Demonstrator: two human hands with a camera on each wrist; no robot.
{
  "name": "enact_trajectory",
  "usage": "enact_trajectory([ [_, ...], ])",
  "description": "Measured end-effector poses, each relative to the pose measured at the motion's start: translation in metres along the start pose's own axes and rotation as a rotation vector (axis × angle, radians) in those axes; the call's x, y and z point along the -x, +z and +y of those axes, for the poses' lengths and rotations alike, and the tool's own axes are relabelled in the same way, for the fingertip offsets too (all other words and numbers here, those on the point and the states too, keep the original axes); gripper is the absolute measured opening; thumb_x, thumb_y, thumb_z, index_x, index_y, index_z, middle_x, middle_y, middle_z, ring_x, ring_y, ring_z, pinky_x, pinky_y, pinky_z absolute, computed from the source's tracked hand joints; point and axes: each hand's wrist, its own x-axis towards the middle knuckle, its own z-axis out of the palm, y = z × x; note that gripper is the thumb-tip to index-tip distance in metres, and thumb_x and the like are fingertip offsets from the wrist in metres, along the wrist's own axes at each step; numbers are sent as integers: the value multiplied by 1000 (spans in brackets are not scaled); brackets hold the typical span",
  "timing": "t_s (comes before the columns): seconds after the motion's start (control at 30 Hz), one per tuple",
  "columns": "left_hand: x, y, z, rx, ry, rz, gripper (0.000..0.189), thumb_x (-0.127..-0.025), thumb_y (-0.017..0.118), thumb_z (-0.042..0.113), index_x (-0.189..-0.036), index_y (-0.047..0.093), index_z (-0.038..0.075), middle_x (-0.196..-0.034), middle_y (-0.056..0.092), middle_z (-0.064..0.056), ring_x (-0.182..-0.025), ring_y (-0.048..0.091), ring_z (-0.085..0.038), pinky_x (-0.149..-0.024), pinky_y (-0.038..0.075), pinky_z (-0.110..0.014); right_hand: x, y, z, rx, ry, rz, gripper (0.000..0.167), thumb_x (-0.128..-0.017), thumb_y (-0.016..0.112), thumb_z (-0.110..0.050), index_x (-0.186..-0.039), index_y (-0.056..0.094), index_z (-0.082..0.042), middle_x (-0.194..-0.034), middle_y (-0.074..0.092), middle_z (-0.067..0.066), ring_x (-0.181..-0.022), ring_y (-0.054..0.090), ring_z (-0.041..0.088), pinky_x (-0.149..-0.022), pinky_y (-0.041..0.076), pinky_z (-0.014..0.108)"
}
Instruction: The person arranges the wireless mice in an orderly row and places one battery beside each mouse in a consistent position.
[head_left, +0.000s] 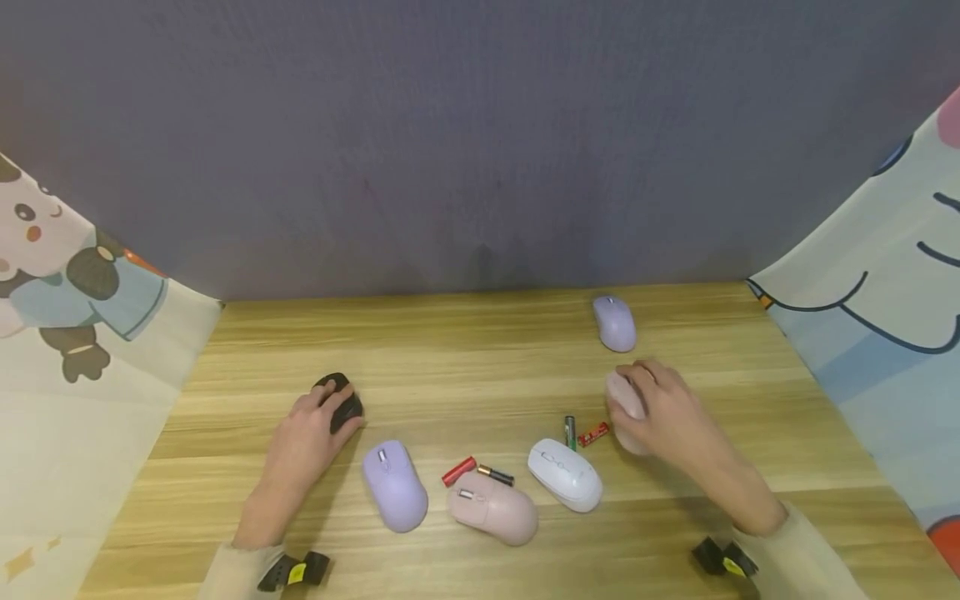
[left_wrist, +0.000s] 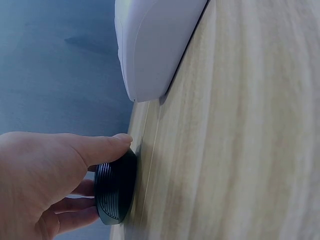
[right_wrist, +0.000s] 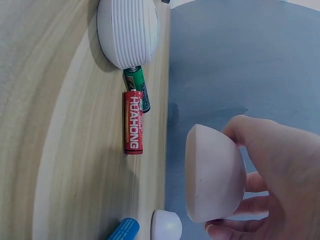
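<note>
My left hand holds a black computer mouse at the left of the table. In the left wrist view, the thumb lies along one side of the black mouse and the fingers reach round the other. My right hand grips a pale pink mouse from its right side. The right wrist view shows this pink mouse raised off the tabletop between thumb and fingers. Left of it lie a red battery and a green-and-dark battery, beside a white mouse.
A purple mouse lies between the hands, near a second pink mouse. Behind that one are a red battery and a black-and-copper battery. A smaller purple mouse sits near the back edge. A blue battery shows low in the right wrist view.
</note>
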Motion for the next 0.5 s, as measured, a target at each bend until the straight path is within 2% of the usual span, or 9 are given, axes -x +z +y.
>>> enact_trajectory([
  [0.33, 1, 0, 1, 7, 3, 12, 53, -89, 83, 28, -132, 68, 0, -134, 61, -33, -121, 59, -54, -90, 56, -66, -15, 4, 2, -13, -14, -10, 45, -82, 78, -19, -119, 66, 5, -114, 66, 24, -101, 65, 45, -83, 57, 62],
  [0.5, 1, 0, 2, 8, 5, 11, 53, -89, 83, 28, -132, 68, 0, -134, 61, -33, -121, 59, -54, -91, 56, -66, -20, 7, 6, -2, -34, 9, 43, -83, 77, -20, -116, 66, 6, -110, 66, 24, -97, 65, 46, -79, 57, 62],
])
